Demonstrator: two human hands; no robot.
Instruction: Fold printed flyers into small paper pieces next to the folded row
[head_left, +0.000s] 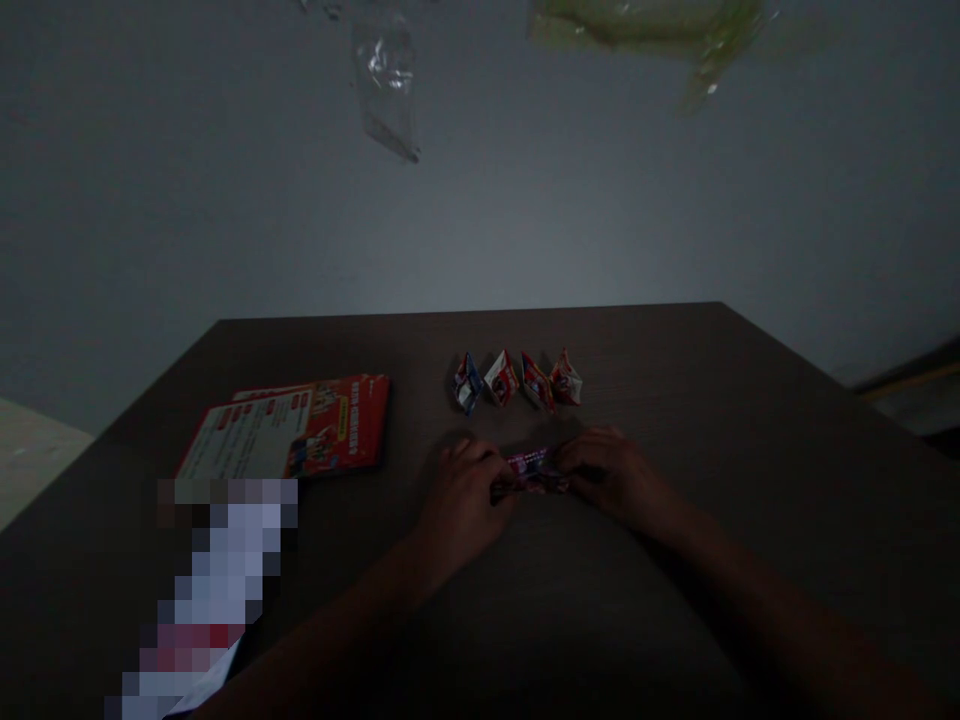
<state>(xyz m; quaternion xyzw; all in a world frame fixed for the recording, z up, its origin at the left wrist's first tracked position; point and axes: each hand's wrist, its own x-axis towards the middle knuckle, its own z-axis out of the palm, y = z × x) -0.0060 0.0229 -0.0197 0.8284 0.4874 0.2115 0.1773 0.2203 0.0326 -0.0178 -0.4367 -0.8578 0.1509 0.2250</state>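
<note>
Both grips look pinched from my end: L hand [471, 490] on the L end of a small folded printed piece [531, 470], R hand [611, 468] on its R end; exact fingertip contact's too dark to tell.

Head cam, the only view I've got: the piece sits btwn the hands, over the table [637, 350], long axis running L–R, i.e. straight across from one grip to the other. Neither hand is nearer. Can't tell if it touches the tabletop.

Key relation, as I judge it: a row of four folded papers [504, 378] stands just beyond the held piece, on the far side from my wrists, also strung L–R, so approx parallel w/ it, not touching. Stack of red-and-white printed sheets [262, 435] lies off L, well apart from the piece.
</note>
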